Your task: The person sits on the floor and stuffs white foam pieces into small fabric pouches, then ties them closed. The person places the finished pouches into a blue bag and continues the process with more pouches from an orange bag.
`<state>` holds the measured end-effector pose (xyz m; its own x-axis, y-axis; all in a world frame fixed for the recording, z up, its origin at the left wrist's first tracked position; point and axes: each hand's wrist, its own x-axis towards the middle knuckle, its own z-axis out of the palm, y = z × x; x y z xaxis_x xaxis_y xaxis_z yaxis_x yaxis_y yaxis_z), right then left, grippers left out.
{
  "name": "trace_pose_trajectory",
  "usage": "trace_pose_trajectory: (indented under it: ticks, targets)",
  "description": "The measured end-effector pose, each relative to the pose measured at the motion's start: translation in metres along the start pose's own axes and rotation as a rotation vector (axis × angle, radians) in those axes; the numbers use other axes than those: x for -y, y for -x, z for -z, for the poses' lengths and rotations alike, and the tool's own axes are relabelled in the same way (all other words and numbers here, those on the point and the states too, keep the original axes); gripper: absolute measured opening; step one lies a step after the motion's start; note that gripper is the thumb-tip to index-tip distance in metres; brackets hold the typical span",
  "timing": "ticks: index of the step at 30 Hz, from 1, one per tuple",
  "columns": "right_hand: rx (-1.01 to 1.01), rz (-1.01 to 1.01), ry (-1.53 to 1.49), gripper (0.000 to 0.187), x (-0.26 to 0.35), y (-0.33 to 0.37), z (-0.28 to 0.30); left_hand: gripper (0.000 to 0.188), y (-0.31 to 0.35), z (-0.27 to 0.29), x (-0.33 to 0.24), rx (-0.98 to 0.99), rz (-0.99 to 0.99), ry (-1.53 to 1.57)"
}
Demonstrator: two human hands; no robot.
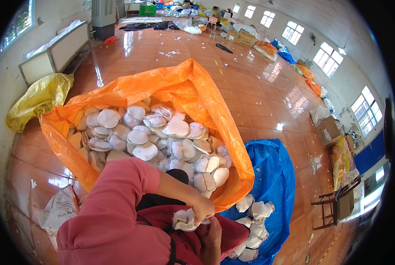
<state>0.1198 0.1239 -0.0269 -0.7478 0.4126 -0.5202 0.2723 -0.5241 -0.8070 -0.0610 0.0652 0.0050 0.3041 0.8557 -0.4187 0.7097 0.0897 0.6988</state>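
Note:
My left hand comes in from the left, bent over my lap, its fingers closed on a white padded fabric piece. My right hand is raised from below, and its fingertips meet the same piece beside the left fingers. The piece looks folded or bunched; the fingers hide part of it. Just beyond my hands an open orange woven sack holds a heap of similar rounded white pieces. To the right, more stuffed-looking white pieces lie on a blue woven sack.
A yellow sack leans near a long white bin at the left wall. A printed white sack lies at lower left. On the right stand a wooden chair and a cardboard box. People sit far back among bags.

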Motion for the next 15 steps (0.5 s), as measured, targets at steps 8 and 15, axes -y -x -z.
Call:
trace_pose_trajectory:
  ticks: [8, 15]
  targets:
    - [-0.007, 0.471, -0.010, 0.022, 0.017, -0.004, 0.006, 0.038, -0.008, -0.017, 0.022, 0.006, -0.074, 1.016]
    - [0.064, 0.557, -0.019, 0.020, -0.021, 0.004, -0.008, 0.032, 0.025, -0.059, 0.017, -0.028, -0.026, 1.350]
